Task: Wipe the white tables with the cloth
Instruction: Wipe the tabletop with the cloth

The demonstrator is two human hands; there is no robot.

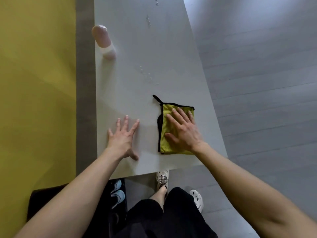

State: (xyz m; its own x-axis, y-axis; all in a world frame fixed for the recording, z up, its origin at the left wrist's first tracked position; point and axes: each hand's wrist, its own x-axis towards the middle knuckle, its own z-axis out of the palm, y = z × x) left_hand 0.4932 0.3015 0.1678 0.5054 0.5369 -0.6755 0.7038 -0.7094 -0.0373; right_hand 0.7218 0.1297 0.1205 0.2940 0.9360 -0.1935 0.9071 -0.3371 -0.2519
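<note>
**A:** Where's the cloth?

**B:** It's folded on the white table [130,93], toward the near right corner. My right hand [183,131] lies flat on top of the cloth [164,146], with the fingers straight and spread and the palm pressing down. Nothing is pinched or curled around it. The cloth is yellow-green with black edging, and its black loop [157,98] trails off the far left corner onto the bare top.

**A:** And your left hand?

**B:** My left hand [122,136] is also flat on the table, just left of the cloth and not touching it. The fingers are fanned out, the thumb points back toward the near edge, and it holds nothing.

**A:** What else is on the table?

**B:** Some water drops [147,74] sit just beyond the cloth, and more are scattered toward the far end. A pale pink bottle [103,41] with a white band stands near the far left edge, well apart from both hands.

**A:** And around the table?

**B:** There's a yellow wall [34,83] on the left and grey plank floor [257,83] on the right. My white clogs [162,179] are at the near edge, one tucked just under it.
</note>
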